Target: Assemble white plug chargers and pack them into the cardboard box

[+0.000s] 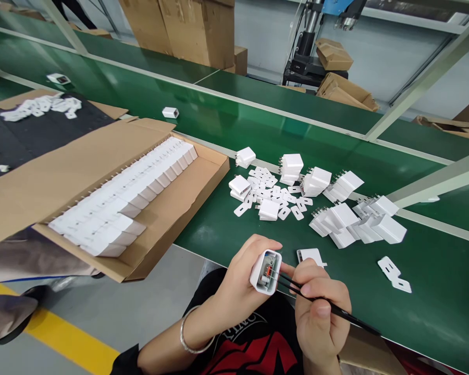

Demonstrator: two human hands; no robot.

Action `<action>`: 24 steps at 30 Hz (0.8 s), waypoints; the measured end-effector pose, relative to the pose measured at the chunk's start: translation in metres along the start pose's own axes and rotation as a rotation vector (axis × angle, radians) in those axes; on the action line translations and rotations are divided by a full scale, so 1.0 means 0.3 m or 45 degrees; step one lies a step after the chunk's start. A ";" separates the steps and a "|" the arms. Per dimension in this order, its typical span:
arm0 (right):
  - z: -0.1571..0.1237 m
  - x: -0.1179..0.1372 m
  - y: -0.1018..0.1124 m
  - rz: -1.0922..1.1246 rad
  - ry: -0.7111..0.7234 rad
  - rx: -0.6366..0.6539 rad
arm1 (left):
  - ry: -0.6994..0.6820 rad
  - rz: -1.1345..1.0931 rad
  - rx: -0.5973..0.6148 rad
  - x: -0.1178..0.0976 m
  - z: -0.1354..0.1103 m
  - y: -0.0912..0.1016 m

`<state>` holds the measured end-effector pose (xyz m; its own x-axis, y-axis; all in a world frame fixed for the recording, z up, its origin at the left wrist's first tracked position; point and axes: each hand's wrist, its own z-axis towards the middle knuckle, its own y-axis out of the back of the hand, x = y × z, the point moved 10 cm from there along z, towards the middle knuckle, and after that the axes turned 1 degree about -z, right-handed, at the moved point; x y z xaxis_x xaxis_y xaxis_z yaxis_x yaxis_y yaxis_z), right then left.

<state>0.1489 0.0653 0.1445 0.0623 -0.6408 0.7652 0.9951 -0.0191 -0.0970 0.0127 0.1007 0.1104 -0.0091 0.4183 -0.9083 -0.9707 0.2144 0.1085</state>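
Note:
My left hand (238, 281) is closed around a white charger housing (264, 272), its open end turned up so the orange and metal parts inside show. My right hand (319, 307) pinches black tweezers (328, 306), whose tips reach into the housing's open end. A silver bangle sits on my left wrist. Just beyond my hands, a white charger housing (310, 255) lies flat on the green table (433, 297).
A cardboard box (168, 208) on the left holds a row of white chargers (125, 200). Several loose housings (359, 219) and small white cover plates (273, 192) lie scattered ahead. Two plates (394, 275) lie to the right. Cardboard cartons stand behind the green conveyor.

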 end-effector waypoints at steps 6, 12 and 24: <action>0.014 0.003 0.011 -0.015 -0.034 -0.065 | -0.047 0.084 -0.030 0.001 0.000 0.005; 0.019 -0.007 0.035 -0.214 -0.147 -0.064 | -0.287 0.530 -0.131 -0.049 -0.011 0.015; -0.007 0.011 0.441 -0.831 -0.170 -0.506 | -0.090 0.787 -0.056 0.032 0.015 0.027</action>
<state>0.2806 0.0592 0.1328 -0.4934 -0.3079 0.8135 0.7329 -0.6508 0.1982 0.0057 0.1104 0.1042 -0.5577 0.5113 -0.6538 -0.8002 -0.1221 0.5871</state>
